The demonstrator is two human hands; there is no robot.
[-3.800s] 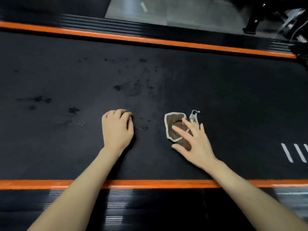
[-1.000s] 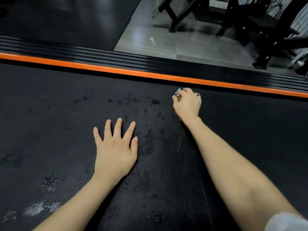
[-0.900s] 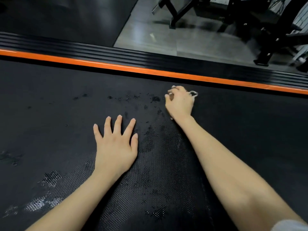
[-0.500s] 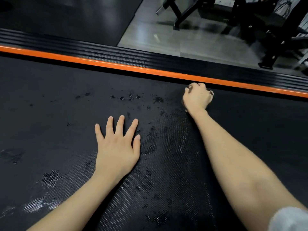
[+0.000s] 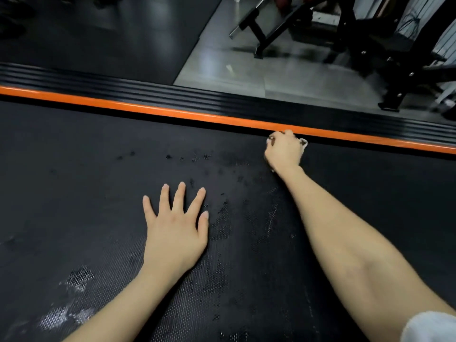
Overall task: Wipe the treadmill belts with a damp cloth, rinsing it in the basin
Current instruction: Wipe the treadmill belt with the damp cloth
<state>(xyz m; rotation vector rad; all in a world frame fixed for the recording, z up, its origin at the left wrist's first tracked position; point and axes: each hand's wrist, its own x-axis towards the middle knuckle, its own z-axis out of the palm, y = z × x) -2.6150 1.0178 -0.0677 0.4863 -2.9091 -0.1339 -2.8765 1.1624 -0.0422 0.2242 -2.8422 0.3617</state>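
The black textured treadmill belt (image 5: pixel 86 183) fills the lower view, speckled with damp patches. My left hand (image 5: pixel 175 228) lies flat on the belt, fingers spread, holding nothing. My right hand (image 5: pixel 283 150) reaches to the belt's far edge, fingers curled over the small cloth (image 5: pixel 304 142). Only the cloth's white trim shows at the fingertips; the rest is hidden under the hand. The hand touches the orange stripe (image 5: pixel 172 111) of the far side rail.
Beyond the orange stripe runs a ribbed black side rail (image 5: pixel 222 98), then dark mat and grey floor (image 5: pixel 283 70). Black gym equipment frames (image 5: pixel 357 40) stand at the top right. No basin is in view.
Over the last second my right hand has slid the cloth farther away and to the right, up to the orange stripe. My left hand has stayed flat in place.
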